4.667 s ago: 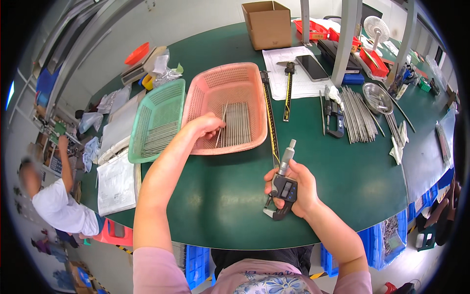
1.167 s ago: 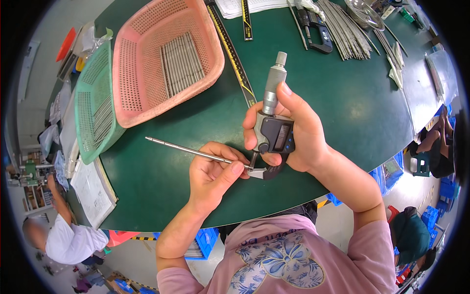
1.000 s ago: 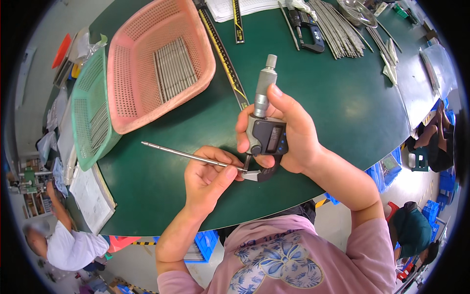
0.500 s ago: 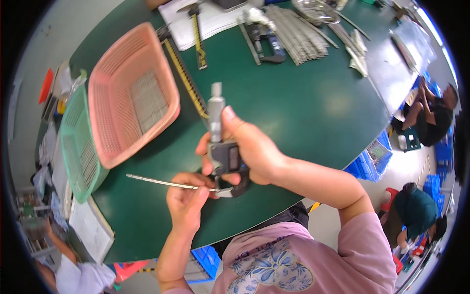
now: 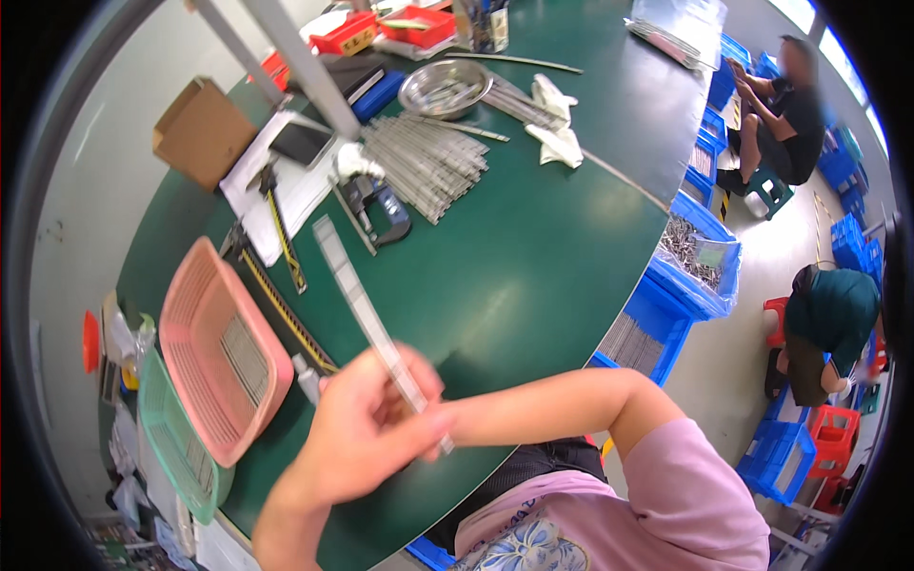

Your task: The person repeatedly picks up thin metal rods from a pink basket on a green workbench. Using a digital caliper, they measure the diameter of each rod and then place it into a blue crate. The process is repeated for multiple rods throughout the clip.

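A slim, flat metal strip (image 5: 354,290) is pinched between the thumb and fingers of my left hand (image 5: 343,443), slanting away over the green table. My right hand (image 5: 462,423) lies behind the left one, its fingers mostly hidden. Past the left hand's far side pokes the grey thimble end of a micrometer (image 5: 307,379), which the right hand holds; its frame is covered. Left of the hands stands a pink basket (image 5: 176,319) with metal strips in it. A second micrometer (image 5: 388,217) rests on the table beside a bundle of similar strips (image 5: 428,167).
A green basket (image 5: 157,428) adjoins the pink one. Two calipers (image 5: 286,309) lie beyond the baskets. A steel bowl (image 5: 409,95) and white gloves (image 5: 557,145) sit farther back. Blue crates (image 5: 666,357) line the table's right side, with two people (image 5: 795,114) on the floor beyond.
The view has swung, and the table things sit lower and further left. The strip has left the micrometer's jaws and now points away, in my left hand, which is in front of the right.
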Motion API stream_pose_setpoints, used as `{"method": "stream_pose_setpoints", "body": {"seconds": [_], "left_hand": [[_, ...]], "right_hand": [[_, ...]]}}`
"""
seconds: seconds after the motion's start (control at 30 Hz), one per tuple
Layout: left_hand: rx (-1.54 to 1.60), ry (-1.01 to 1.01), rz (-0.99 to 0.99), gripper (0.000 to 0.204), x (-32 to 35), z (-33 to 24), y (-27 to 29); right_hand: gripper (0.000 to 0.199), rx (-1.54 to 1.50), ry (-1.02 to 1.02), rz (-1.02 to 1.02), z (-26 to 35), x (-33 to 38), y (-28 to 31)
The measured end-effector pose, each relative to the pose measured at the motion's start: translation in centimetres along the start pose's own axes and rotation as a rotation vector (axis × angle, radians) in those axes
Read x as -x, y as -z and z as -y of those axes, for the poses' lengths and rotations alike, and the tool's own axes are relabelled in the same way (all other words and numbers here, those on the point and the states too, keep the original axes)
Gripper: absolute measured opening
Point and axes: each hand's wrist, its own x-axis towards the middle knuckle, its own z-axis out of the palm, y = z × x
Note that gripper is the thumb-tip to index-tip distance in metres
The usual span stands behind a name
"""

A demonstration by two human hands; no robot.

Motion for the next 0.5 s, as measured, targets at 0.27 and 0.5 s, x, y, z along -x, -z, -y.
{"method": "stream_pose_setpoints", "body": {"seconds": [0.27,0.5], "left_hand": [[-0.102,0.087,0.266,0.025,-22.2,-4.0,-4.3],[0.008,0.219,0.027,0.016,-33.0,-4.7,-3.3]], "right_hand": [[0.048,0.162,0.012,-0.022,0.1,0.3,-1.2],[0.025,0.002,0.285,0.022,-3.6,-1.6,-1.0]]}}
